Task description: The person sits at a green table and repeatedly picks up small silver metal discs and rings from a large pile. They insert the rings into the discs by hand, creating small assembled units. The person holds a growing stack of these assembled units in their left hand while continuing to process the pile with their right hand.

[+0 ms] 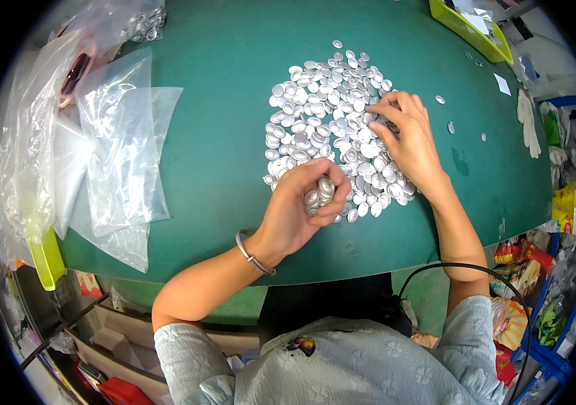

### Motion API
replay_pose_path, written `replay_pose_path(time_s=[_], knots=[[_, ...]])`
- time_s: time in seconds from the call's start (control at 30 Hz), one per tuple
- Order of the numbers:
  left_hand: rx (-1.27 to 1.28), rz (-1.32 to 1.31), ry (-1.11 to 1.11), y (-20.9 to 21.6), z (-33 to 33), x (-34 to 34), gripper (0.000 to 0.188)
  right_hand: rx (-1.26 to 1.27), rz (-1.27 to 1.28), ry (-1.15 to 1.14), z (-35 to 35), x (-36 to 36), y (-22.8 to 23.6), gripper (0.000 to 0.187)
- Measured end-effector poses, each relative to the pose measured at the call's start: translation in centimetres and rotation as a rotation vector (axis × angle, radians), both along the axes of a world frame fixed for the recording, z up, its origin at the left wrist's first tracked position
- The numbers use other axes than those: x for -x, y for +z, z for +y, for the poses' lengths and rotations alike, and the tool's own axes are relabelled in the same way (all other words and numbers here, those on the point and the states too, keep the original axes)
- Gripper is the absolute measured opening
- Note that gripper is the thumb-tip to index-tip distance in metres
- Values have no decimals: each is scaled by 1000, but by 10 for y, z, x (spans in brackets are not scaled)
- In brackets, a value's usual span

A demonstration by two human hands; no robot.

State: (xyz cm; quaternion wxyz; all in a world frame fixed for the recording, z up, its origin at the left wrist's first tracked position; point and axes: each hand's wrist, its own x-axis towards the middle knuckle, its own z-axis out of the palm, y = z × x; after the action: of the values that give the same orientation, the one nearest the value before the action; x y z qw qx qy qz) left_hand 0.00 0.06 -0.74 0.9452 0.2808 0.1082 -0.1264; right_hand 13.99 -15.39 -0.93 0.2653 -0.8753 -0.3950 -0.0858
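Note:
A broad pile of small silvery oval metal pieces (315, 108) is spread over the green table (220, 135). At the pile's near left edge, my left hand (301, 202) is turned palm up, its fingers curled round several of the oval metal pieces (321, 192). My right hand (406, 135) reaches onto the right side of the pile, thumb and fingers bent toward each other at the pieces. Whatever lies between those fingertips is too small and too covered to make out.
Clear plastic bags (119, 142) lie along the table's left side. A yellow-green basket (470, 30) stands at the far right, and a white glove (527, 125) rests by the right edge. A few stray ovals (450, 127) lie right of the pile. A black cable (463, 265) loops near my right arm.

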Motion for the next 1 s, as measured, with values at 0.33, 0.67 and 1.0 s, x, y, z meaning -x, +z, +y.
replay_pose_path(time_s=[0.33, 0.67, 1.0], knots=[[-242, 7, 96, 4, -6, 2, 23, -493, 897, 36, -1, 20, 5, 11], [-503, 16, 211, 3, -9, 3, 12, -578, 1253, 161, -1, 54, 21, 10], [-466, 30, 166, 5, -8, 3, 11, -566, 1042, 157, -4, 58, 16, 10]])
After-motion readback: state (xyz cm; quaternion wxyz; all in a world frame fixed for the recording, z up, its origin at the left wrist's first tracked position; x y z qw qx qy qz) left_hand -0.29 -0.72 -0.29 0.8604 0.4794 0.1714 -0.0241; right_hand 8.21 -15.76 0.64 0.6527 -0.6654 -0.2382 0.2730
